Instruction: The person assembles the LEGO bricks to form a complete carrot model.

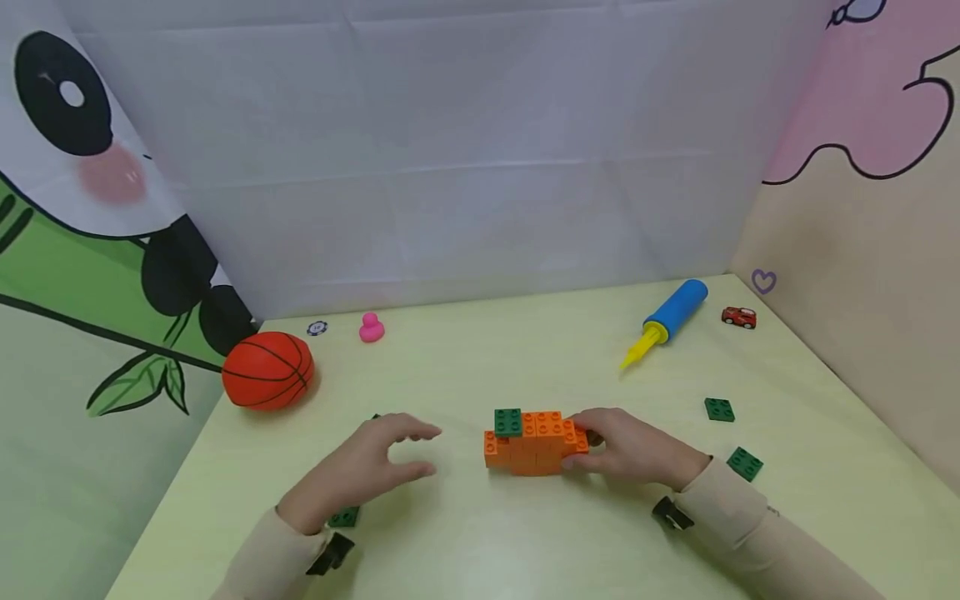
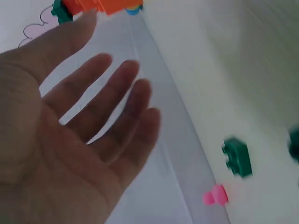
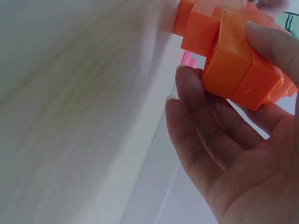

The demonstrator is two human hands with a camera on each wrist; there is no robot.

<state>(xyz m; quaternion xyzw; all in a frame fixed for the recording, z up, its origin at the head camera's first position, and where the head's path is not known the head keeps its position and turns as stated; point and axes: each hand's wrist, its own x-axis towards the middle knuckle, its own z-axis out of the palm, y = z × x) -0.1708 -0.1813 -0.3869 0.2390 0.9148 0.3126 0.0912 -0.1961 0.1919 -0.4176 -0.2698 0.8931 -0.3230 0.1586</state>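
Near the middle of the table [image 1: 480,550] stands an orange brick build [image 1: 534,446], the landmark for all else. Right hand [image 1: 630,450] grips its right end, thumb on the near face and fingers [image 3: 205,116] curled round the far side, apparently to steady the build flat on the table. One dark green brick [image 1: 507,422] sits on the build's top at the left end, studs up. Left hand [image 1: 360,471] hovers just left of the build, not touching it, fingers [image 2: 117,107] spread and relaxed, palm turned toward the build; it holds nothing, though the wrist view is blurred by motion. Loose green bricks lie around: one [image 1: 719,409] right of the build, another [image 1: 745,463] right and nearer the person beside the right sleeve, and one [image 1: 345,517] left of the build, half hidden under the left wrist. These look laid out within easy reach of either hand. Farther off, behind and right of the build, a blue and yellow hand pump [image 1: 667,321] lies on its side, with a small red toy car [image 1: 738,317] beyond it near the wall. Behind and left of the build rest an orange toy basketball [image 1: 267,371], a pink rubber duck [image 1: 371,328] and a small dark round disc [image 1: 317,328], all well apart from the hands.
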